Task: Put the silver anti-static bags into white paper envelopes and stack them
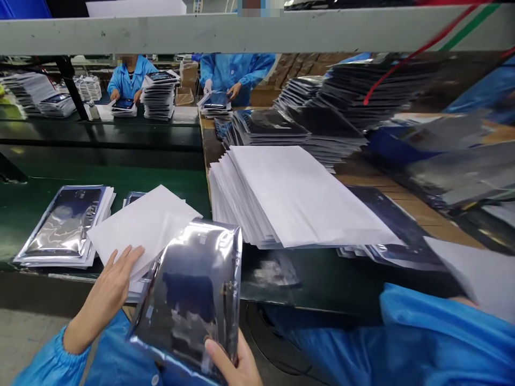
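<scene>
My right hand [237, 359] grips the lower right edge of a flat, dark packet in shiny clear-edged film [181, 300], thumb on top. It is tilted, held in front of the table edge. Fingers stretched out, my left hand [120, 273] rests on a white paper sheet [140, 225]. That sheet lies askew over a small stack, which it mostly hides; the packet's upper left side overlaps it. To the left, another film-wrapped packet [66, 220] lies on a stack interleaved with white sheets.
A tall pile of white sheets [306, 198] stands right of my hands, with dark packets [277, 126] stacked behind. At right, a blue sleeve [434, 332] of a person reaches in beside a white sheet. Two co-workers in blue sit across, below a grey beam [161, 32].
</scene>
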`<state>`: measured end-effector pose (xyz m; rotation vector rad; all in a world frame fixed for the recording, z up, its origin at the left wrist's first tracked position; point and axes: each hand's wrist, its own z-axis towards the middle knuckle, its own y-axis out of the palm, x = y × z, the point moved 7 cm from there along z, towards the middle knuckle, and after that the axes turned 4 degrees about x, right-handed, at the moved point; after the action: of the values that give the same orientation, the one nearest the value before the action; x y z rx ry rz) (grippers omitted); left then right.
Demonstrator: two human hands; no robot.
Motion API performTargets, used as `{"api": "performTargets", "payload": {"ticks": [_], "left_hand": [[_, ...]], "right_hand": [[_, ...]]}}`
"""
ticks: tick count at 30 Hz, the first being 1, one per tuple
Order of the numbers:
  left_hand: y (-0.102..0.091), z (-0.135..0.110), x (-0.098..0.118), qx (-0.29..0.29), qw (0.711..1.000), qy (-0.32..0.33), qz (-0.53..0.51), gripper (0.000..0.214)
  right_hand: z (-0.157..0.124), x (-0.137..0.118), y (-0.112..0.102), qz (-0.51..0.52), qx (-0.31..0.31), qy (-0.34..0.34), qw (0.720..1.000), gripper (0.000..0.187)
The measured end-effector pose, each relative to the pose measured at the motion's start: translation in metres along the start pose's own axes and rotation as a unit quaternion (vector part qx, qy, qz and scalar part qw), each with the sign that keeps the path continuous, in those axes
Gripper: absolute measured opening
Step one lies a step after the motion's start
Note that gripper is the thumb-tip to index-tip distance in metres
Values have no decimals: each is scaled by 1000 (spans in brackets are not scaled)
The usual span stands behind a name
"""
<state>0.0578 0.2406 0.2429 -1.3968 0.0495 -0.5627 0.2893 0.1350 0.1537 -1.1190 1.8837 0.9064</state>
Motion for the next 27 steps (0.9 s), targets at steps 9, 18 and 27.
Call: {"api": "performTargets", "payload": {"ticks": [9,18,27], "left_hand": [[-10,-53,-23,154,966,-199,54,16],[-3,-76,-15,191,934,-270,-137,11],[-3,-98,1,279,917,-246,-143,9]], "right_hand": [[18,6,29,43,-16,9,999,47],[19,30,39,80,-44,88,992,53],[13,31,50,109,-15,87,990,54]]}}
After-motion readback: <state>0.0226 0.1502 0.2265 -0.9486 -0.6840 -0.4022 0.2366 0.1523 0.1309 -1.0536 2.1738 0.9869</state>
